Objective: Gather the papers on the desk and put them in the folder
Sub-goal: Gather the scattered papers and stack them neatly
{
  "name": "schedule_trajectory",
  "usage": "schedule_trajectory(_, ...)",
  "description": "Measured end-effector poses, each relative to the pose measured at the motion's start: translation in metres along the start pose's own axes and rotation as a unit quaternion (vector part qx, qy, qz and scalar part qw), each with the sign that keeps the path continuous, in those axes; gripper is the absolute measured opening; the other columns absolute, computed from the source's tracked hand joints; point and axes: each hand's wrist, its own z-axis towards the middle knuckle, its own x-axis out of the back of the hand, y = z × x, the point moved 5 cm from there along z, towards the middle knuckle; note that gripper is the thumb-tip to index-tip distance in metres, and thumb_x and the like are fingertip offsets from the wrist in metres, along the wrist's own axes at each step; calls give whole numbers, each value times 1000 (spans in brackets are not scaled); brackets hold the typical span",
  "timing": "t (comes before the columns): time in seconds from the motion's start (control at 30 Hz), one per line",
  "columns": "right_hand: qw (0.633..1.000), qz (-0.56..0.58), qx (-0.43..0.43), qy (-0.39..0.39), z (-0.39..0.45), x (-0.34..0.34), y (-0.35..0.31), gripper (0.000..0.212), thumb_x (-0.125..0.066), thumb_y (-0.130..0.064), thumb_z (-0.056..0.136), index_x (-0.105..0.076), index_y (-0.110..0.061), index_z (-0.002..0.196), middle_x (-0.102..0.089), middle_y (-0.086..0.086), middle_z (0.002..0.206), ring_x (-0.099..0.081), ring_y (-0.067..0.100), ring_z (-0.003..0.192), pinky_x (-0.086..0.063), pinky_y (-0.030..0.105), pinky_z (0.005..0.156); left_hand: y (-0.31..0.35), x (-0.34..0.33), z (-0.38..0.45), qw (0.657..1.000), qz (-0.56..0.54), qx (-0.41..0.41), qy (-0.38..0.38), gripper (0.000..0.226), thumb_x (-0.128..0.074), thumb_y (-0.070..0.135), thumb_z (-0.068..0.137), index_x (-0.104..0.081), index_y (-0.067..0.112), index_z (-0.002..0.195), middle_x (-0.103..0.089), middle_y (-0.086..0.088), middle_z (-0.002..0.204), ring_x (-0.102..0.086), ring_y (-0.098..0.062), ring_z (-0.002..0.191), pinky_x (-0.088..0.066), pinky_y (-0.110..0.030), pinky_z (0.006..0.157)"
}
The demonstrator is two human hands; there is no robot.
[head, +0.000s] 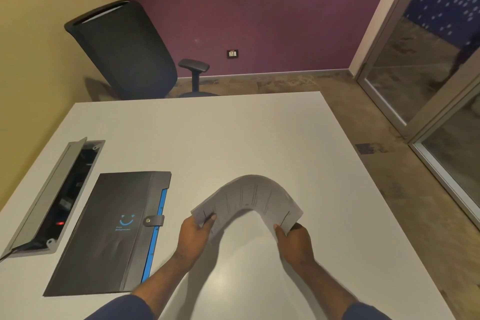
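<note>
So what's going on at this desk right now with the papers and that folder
A person holds a stack of papers in both hands above the white desk, the left hand pinching one end and the right hand the other, so the stack arches upward in the middle. The dark folder lies flat to the left, its snap strap fastened, so the papers are not yet inside. An open cable box sits beyond the folder.

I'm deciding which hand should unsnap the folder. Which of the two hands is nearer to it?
The left hand, gripping the left end of the bowed papers, is nearer the closed black folder. The right hand holds the far end.
</note>
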Motion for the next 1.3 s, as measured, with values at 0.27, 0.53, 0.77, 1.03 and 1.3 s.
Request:
schedule_trajectory(0.27,1000,12,-2,-4,2,8,-8,28,-61,-22,92,-66,-4,72,-69,10,64,-66,30,62,-50,34,58,12,10,11,999,42,-5,-18,31,-59,15,97,-65,8,126,-70,-7,108,-64,-25,103,-53,-33,82)
schedule_trajectory(0.53,981,195,12,25,15,47,-52,62,-83,-15,74,-55,-13,129,-69,0,110,-67,21,103,-52,25,78,100,57,59,963,232,-124,-63,30,-61,20,96,-60,16,66,-57,6,63,-45,-5,58,-33,-27,58)
schedule_trajectory(0.77,981,53,161,95,8,81,-124,118,-88,-47,61,-16,-23,153,-27,1,158,-26,18,145,-29,38,117,182,55,56,851,434,-259,-143,21,-59,10,89,-75,22,85,-75,1,85,-64,-18,75,-51,-34,65)
schedule_trajectory(1.03,961,71,230,-135,-4,49,-173,19,-71,-11,76,-72,-26,89,-69,-16,79,-60,2,70,-47,24,66,218,27,46,795,501,-269,-212,22,-56,24,97,-75,31,103,-74,6,103,-65,-18,83,-48,-29,63)
schedule_trajectory(1.3,958,191,136,-166,3,50,-151,10,-73,-17,83,-74,-13,92,-77,5,87,-74,23,80,-59,41,74,212,50,49,853,370,-368,4,68,-76,49,77,-48,35,137,-49,8,149,-32,-17,145,-9,-42,121)
